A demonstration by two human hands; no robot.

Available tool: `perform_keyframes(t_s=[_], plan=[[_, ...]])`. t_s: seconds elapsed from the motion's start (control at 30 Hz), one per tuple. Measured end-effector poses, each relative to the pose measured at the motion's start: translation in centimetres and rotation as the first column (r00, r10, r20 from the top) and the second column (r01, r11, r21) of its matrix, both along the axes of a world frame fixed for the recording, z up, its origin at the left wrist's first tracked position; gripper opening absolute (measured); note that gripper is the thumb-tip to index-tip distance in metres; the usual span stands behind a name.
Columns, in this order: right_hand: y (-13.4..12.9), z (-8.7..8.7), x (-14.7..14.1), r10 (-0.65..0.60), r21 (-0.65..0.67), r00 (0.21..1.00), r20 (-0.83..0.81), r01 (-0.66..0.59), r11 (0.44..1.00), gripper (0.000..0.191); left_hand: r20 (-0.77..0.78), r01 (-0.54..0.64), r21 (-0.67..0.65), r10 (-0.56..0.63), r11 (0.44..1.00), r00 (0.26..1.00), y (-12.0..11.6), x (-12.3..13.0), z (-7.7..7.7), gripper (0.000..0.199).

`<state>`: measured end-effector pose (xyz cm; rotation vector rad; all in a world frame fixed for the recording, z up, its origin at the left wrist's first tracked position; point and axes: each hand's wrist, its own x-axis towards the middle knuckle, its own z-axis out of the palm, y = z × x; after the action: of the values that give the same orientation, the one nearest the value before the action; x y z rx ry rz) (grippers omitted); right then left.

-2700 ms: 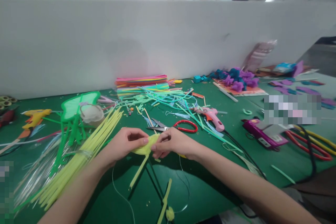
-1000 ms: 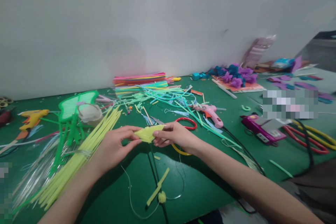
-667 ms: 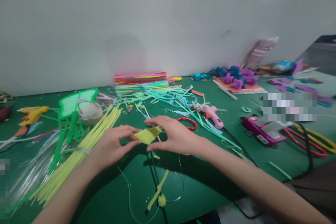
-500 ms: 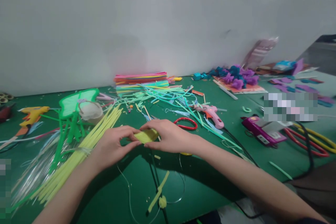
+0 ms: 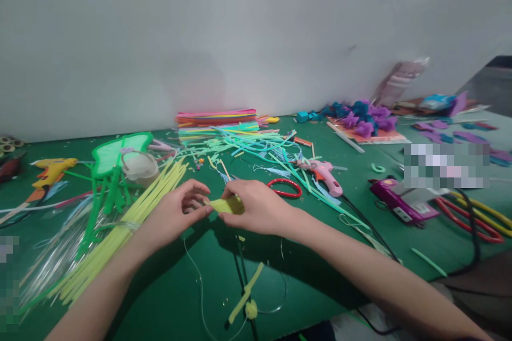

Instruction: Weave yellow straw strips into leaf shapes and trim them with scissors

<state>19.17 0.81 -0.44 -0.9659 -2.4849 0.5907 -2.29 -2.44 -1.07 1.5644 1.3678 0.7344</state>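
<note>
My right hand (image 5: pixel 258 206) grips a small yellow fuzzy piece (image 5: pixel 227 204), seemingly made of pipe cleaner, between thumb and fingers. At the piece's left tip, the thumb and a curled finger of my left hand (image 5: pixel 180 208) pinch it; the index finger is lifted off. Below the hands, a yellow pipe cleaner strip (image 5: pixel 246 294) lies beside a small yellow fuzzy ball (image 5: pixel 251 309) on a dark rod. Thin clear thread (image 5: pixel 200 282) loops around them. A bundle of yellow pipe cleaners (image 5: pixel 116 245) lies beside and partly behind my left forearm.
Red-handled scissors (image 5: pixel 285 188) lie behind my right hand. A pink glue gun (image 5: pixel 328 177) with a black cord is to the right, a yellow glue gun (image 5: pixel 54 170) far left. Coloured pipe cleaners (image 5: pixel 218 117) pile by the partition (image 5: pixel 240 48). A purple device (image 5: pixel 400 202) stands right.
My left index finger has lifted away from the yellow piece, and my left hand's fingers are more spread. My right hand keeps its grip. The view has shifted slightly.
</note>
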Motion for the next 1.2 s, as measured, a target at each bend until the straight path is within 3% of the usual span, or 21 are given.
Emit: perform_keyframes(t_s=[0.2,0.4,0.73,1.0,1.2], plan=[[0.0,-0.2,-0.3,-0.009,0.010,1.000,0.005,0.009,1.000,0.022,0.012,0.055,-0.183,-0.054,0.981,0.998,-0.3,0.0,0.7,0.033],[-0.3,-0.2,-0.2,0.031,-0.001,0.998,-0.056,-0.031,1.000,0.025,0.144,0.026,-0.209,0.004,0.978,0.990,-0.4,-0.2,1.1,0.035],[-0.3,-0.6,-0.5,-0.011,0.045,1.000,-0.019,0.011,0.999,0.021,0.003,0.019,-0.124,-0.019,0.992,1.000,-0.4,-0.1,1.1,0.027],[-0.6,-0.7,-1.0,-0.008,0.101,1.000,0.007,0.007,0.995,0.019,-0.002,-0.031,-0.128,0.031,0.991,1.000,-0.2,0.1,0.2,0.027],[-0.5,-1.0,-1.0,-0.011,0.134,0.999,0.046,0.005,0.991,0.020,-0.259,-0.020,0.084,0.041,0.996,0.965,-0.4,0.3,0.2,0.023]])
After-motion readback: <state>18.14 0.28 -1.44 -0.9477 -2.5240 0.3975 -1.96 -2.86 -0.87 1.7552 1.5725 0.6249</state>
